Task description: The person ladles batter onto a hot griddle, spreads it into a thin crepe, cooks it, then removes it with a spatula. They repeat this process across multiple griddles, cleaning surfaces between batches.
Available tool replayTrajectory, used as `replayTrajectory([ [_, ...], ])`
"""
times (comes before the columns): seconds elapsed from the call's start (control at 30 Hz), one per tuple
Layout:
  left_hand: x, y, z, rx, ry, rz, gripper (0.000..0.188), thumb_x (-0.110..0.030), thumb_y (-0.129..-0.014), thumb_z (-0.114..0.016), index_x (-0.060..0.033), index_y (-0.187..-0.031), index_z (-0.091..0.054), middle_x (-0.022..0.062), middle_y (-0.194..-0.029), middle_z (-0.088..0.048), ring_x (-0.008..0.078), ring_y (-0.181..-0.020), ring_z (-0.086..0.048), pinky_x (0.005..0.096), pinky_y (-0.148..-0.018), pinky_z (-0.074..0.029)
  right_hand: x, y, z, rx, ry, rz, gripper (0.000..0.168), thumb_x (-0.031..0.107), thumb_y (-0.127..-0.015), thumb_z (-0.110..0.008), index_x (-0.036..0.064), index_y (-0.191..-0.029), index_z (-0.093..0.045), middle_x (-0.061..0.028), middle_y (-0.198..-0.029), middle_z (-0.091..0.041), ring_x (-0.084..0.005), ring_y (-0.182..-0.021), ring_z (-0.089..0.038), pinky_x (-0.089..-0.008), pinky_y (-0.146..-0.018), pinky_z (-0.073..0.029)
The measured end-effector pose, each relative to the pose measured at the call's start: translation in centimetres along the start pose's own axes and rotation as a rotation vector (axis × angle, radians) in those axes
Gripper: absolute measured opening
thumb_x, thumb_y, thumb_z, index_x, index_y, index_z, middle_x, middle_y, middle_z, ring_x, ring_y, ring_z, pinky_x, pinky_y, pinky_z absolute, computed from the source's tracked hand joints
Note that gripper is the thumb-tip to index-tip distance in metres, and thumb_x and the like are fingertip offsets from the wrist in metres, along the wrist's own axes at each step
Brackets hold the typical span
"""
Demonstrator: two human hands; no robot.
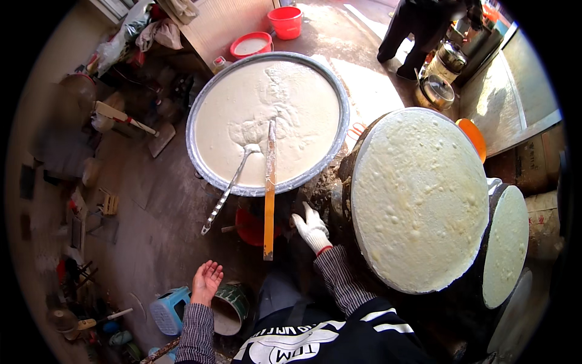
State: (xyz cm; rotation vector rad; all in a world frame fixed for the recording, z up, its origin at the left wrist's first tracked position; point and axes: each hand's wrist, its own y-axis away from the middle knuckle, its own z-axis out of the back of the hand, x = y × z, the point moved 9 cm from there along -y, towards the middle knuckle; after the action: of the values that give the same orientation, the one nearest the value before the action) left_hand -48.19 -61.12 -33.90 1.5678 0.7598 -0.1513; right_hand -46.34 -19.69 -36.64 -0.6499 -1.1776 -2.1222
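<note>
My left hand [208,282] is bare, palm turned up and fingers apart, holding nothing. My right hand [311,227], in a white knit glove with a red cuff, reaches low beside the large round griddle; its fingers look spread and I see nothing in them. A pale sheet of batter [418,200] covers that griddle, bubbled and slightly browned in places. Ahead is a wide metal basin [344,116] of thick cream-coloured batter [223,118]. A metal ladle [227,191] and a flat wooden stick [269,195] lie across its near rim, their far ends in the batter.
A second batter-covered griddle [505,248] stands at the right. Behind the basin are two red buckets [286,22]. Near my left hand are a blue plastic stool [169,311] and a green bucket [234,300]. Another person [416,34] stands at the back right, near pots [434,91].
</note>
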Motion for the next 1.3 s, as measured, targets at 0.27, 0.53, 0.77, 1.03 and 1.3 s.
replayTrajectory([
  [0.27,-10.4,-1.4,-21.1,0.628,-0.753,0.21,0.04,-0.04,-0.094,-0.054,-0.0056,-0.114,-0.051,0.0072,-0.089,-0.063,0.0161,-0.069,-0.064,0.028,-0.058,-0.055,10.3,10.2,-6.0,0.751,-1.373,-0.175,0.059,0.049,-0.089,-0.058,0.014,-0.133,-0.039,-0.0098,-0.111,-0.057,-0.0221,-0.093,-0.059,-0.0386,-0.079,-0.049],
  [0.53,-14.5,-1.6,-28.8,0.595,-1.449,-0.277,0.032,-0.026,-0.091,-0.054,0.002,-0.106,-0.05,0.002,-0.07,-0.05,0.0095,-0.049,-0.045,0.0265,-0.041,-0.038,15.4,7.7,0.8,0.321,-1.351,-0.168,0.044,0.042,-0.098,-0.046,0.01,-0.128,-0.044,0.0006,-0.07,-0.047,-0.0054,-0.043,-0.036,-0.0207,-0.038,-0.03],
  [0.77,-20.2,2.9,-26.4,0.55,-1.355,-0.662,0.023,-0.023,-0.091,-0.058,-0.0012,-0.098,-0.053,0.0022,-0.066,-0.05,0.0081,-0.056,-0.044,0.0265,-0.051,-0.038,14.3,12.5,7.6,-0.116,-0.544,-0.018,0.045,0.04,-0.097,-0.045,0.007,-0.127,-0.052,-0.0018,-0.07,-0.058,-0.0072,-0.052,-0.05,-0.023,-0.048,-0.043],
  [1.03,-25.5,10.4,-27.9,0.538,-1.203,-0.891,0.013,-0.014,-0.095,-0.053,-0.0019,-0.094,-0.05,-0.0014,-0.065,-0.042,0.0056,-0.06,-0.037,0.0241,-0.053,-0.034,16.3,16.4,10.0,-0.28,-0.697,0.183,0.028,0.01,-0.095,-0.052,-0.001,-0.121,-0.047,-0.0049,-0.086,-0.063,-0.0061,-0.065,-0.059,-0.0218,-0.057,-0.049],
  [1.3,-19.8,10.9,-29.9,0.755,-1.458,-0.833,0.019,-0.019,-0.095,-0.052,-0.0009,-0.1,-0.051,0.0131,-0.067,-0.053,0.0207,-0.058,-0.054,0.033,-0.055,-0.042,12.4,21.4,11.8,-0.426,-0.148,-0.062,0.04,0.01,-0.092,-0.052,0.01,-0.131,-0.045,-0.0125,-0.083,-0.068,-0.0192,-0.058,-0.064,-0.0307,-0.056,-0.053],
])
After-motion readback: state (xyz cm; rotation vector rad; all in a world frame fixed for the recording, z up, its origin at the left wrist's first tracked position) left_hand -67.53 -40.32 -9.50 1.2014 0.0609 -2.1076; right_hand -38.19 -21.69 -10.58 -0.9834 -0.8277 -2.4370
